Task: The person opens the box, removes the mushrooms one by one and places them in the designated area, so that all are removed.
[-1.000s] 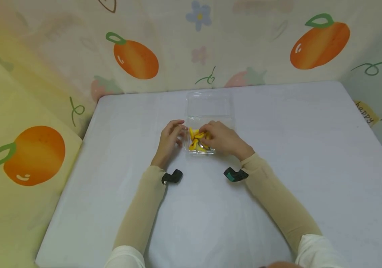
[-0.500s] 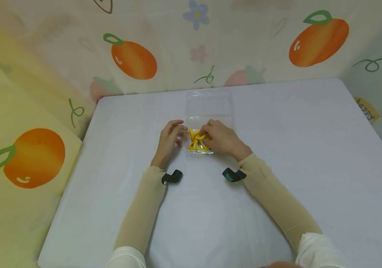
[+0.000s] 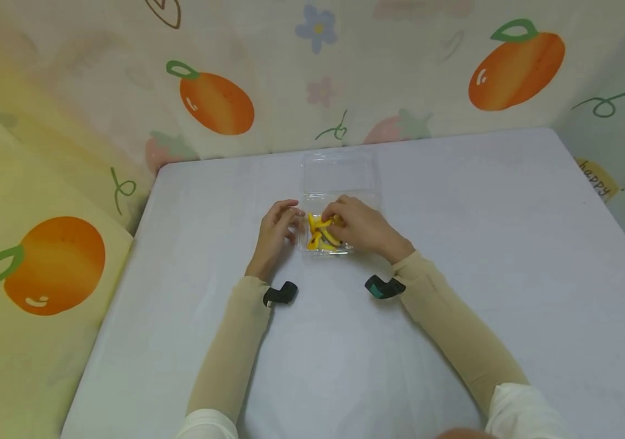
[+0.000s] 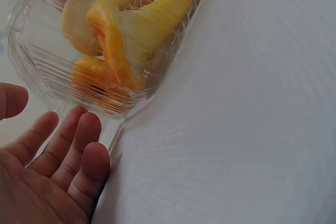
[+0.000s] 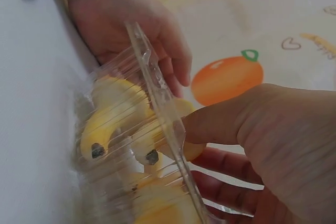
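Observation:
Yellow banana-shaped pieces (image 3: 314,240) (image 4: 157,22) (image 5: 100,129) with dark tips lie in the base of a clear hinged plastic box (image 3: 339,172) (image 4: 31,40) (image 5: 157,85). The right hand (image 3: 364,228) (image 5: 278,140) reaches over the box's right side, thumb and fingers pinching one yellow piece (image 5: 195,151) at the rim. Beside the left wall is the left hand (image 3: 274,239) (image 4: 52,166) (image 5: 126,24), its fingers loosely bent and holding nothing. Its fingertips are close to the wall; whether they touch it I cannot tell.
The box's lid stands folded back behind its base, on a white-covered table (image 3: 466,201). A printed curtain (image 3: 279,73) hangs along the table's back and left edges. Each sleeve has a dark device (image 3: 281,294) at the wrist.
Some yellow pieces have shifted slightly under the right fingers, and a long curved one shows more fully in the middle of the box. The left hand stays beside the box.

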{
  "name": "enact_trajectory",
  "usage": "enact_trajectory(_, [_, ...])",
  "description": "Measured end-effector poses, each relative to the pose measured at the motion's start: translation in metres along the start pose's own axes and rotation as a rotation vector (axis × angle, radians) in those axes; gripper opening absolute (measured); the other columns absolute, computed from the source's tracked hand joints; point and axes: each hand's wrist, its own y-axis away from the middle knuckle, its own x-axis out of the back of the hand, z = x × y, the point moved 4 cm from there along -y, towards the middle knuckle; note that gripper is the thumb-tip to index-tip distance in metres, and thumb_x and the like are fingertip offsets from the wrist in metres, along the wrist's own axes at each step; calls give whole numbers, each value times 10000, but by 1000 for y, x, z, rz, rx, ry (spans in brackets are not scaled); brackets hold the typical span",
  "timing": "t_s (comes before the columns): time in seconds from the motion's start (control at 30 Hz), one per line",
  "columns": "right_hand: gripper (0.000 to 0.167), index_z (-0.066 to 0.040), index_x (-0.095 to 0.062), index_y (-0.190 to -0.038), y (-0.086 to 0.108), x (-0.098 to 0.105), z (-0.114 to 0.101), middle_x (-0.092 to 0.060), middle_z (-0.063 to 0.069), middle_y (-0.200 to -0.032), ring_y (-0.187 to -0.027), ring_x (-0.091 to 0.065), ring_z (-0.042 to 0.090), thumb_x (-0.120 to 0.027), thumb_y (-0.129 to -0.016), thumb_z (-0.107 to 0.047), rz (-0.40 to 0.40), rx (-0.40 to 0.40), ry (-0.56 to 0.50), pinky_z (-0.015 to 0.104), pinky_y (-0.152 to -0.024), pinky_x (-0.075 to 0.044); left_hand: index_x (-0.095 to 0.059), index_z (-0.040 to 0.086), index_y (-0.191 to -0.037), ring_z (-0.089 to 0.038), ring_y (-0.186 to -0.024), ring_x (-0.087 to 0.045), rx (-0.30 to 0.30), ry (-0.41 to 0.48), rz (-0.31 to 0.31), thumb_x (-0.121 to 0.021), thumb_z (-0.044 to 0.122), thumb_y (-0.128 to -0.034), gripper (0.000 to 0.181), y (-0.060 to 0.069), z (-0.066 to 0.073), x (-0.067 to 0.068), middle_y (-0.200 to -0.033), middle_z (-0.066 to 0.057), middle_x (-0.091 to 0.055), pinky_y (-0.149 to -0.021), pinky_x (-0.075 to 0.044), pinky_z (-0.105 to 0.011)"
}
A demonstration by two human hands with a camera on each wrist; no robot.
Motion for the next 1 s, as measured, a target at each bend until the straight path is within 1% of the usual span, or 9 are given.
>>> enact_trajectory(0.1, [252, -122, -669, -1211, 1, 2, -1, -616, 62, -1214, -1079, -588, 234, -622, -970, -175, -1, 6, -46, 401, -965, -517, -567, 49, -1347, -124, -814, -625, 2, -14, 4, -510, 251, -1036, 376, 0, -1, 1, -1109, -118, -680, -565, -488, -209])
enact_trajectory(0.2, [250, -111, -660, -1214, 0, 4, -1, -637, 64, -1246, -1136, -617, 250, -615, -974, -163, -5, -3, -106, 414, -1013, -519, -569, 56, -1347, -130, -819, -620, 7, -14, 8, -514, 255, -1034, 374, 0, -2, 1, -1094, -94, -680, -569, -489, -212])
enact_trajectory(0.37, [233, -106, -644, -1204, 1, 7, 0, -655, 67, -1308, -1203, -649, 275, -602, -979, -148, -13, -32, -208, 430, -1038, -530, -571, 47, -1345, -134, -810, -623, 3, 2, 8, -513, 231, -1037, 364, 0, -2, 2, -1077, -88, -677, -559, -485, -217])
enact_trajectory(0.47, [228, -103, -639, -1197, 2, 8, 0, -650, 74, -1324, -1190, -662, 273, -599, -975, -138, -11, -33, -250, 426, -1021, -543, -565, 41, -1357, -135, -810, -627, 4, 3, 1, -510, 225, -1040, 371, 0, -1, 2, -1085, -95, -676, -560, -487, -220])
enact_trajectory(0.63, [217, -84, -637, -1190, 2, 8, -1, -641, 89, -1323, -1142, -676, 263, -583, -981, -102, -1, -5, -318, 376, -925, -590, -567, 48, -1364, -147, -820, -616, 5, -7, -2, -512, 237, -1042, 378, 0, -1, 2, -1124, -156, -666, -560, -482, -217])
enact_trajectory(0.7, [214, -80, -643, -1186, 2, 8, -1, -642, 88, -1311, -1136, -672, 266, -576, -983, -92, 2, 7, -330, 366, -908, -596, -570, 49, -1358, -150, -822, -613, 2, -7, -1, -513, 238, -1042, 372, 0, -1, 2, -1132, -176, -659, -558, -478, -215])
enact_trajectory(0.77, [219, -86, -655, -1188, 1, 7, 0, -645, 83, -1298, -1139, -662, 272, -574, -985, -88, 8, 27, -320, 367, -929, -588, -568, 51, -1358, -143, -819, -614, 3, -8, -1, -513, 237, -1042, 371, 0, -2, 2, -1132, -173, -659, -558, -480, -214])
enact_trajectory(1.0, [268, -95, -685, -1212, 4, 8, 1, -641, 82, -1253, -1145, -627, 287, -568, -975, -49, 39, 97, -311, 415, -993, -549, -569, 46, -1342, -117, -805, -625, -2, -9, 3, -522, 234, -1032, 366, -1, -2, 0, -1075, -81, -675, -550, -486, -208])
